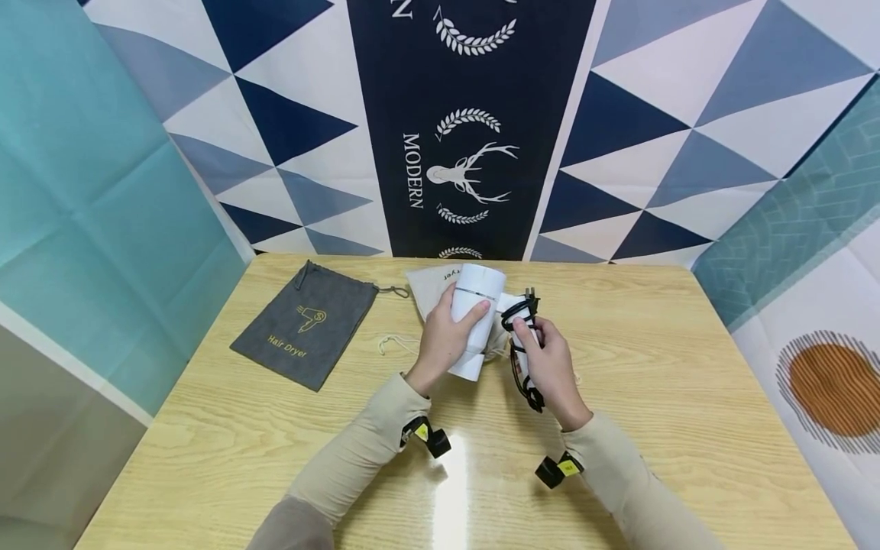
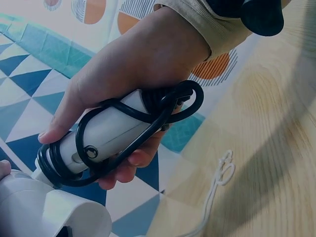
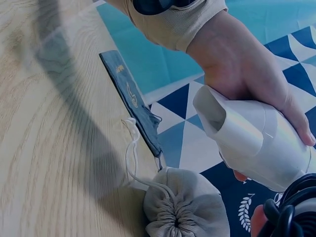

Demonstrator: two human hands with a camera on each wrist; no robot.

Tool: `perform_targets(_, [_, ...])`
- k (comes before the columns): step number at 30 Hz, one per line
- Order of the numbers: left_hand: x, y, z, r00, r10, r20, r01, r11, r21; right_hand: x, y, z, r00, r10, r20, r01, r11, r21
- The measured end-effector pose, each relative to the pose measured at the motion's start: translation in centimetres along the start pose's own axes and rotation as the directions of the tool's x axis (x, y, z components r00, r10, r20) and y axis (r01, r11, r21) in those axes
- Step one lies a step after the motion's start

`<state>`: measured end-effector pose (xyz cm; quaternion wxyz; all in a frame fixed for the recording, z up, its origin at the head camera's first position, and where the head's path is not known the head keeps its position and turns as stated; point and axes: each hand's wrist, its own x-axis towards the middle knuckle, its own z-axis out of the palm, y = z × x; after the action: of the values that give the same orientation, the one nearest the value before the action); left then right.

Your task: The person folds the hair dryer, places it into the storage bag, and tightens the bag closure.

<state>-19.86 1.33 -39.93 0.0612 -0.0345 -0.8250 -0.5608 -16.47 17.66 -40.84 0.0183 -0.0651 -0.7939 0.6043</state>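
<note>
A white hair dryer point(image 1: 481, 281) is held up above the table between both hands. My left hand point(image 1: 440, 336) grips its barrel, thumb across the near side; in the right wrist view the nozzle point(image 3: 212, 113) points toward the camera. My right hand point(image 1: 553, 370) holds the handle point(image 2: 116, 128), fingers curled around it. A black cord point(image 2: 133, 148) is looped around that handle, with the plug point(image 1: 530, 295) at its top in the head view. Behind the dryer lies a beige drawstring pouch point(image 1: 428, 284), its gathered mouth visible in the right wrist view, partly hidden in the head view.
To the left, a dark grey drawstring bag point(image 1: 305, 325) printed "Hair Dryer" lies flat on the wooden table point(image 1: 220, 458). A pale string point(image 1: 399, 341) trails from the beige pouch. Patterned cloth point(image 1: 296, 114) stands along the table's far edge.
</note>
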Motion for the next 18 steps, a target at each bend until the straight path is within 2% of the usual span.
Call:
perform_targets(7, [-0.4, -0.1, 0.4, 1.000, -0.015, -0.009, 0.015, 1.000, -0.016, -0.3, 0.4, 0.5, 1.000, -0.002, -0.031, 0.003, 0.999, 0.041])
perform_targets(10, [-0.8, 0.0, 1.0, 0.999, -0.014, -0.034, 0.013, 0.999, -0.030, -0.5, 0.6, 1.0, 0.994, -0.024, -0.103, 0.030, 0.998, 0.053])
perform_targets(14, [-1.4, 0.0, 1.9, 0.996, -0.013, -0.088, 0.010, 1.000, -0.028, -0.7, 0.9, 2.1, 0.975, -0.058, -0.216, 0.070, 0.996, 0.047])
perform_targets(18, [-1.7, -0.1, 2.5, 0.991, -0.012, -0.135, 0.009, 1.000, -0.023, -1.0, 1.1, 3.0, 0.955, -0.081, -0.287, 0.098, 0.994, 0.045])
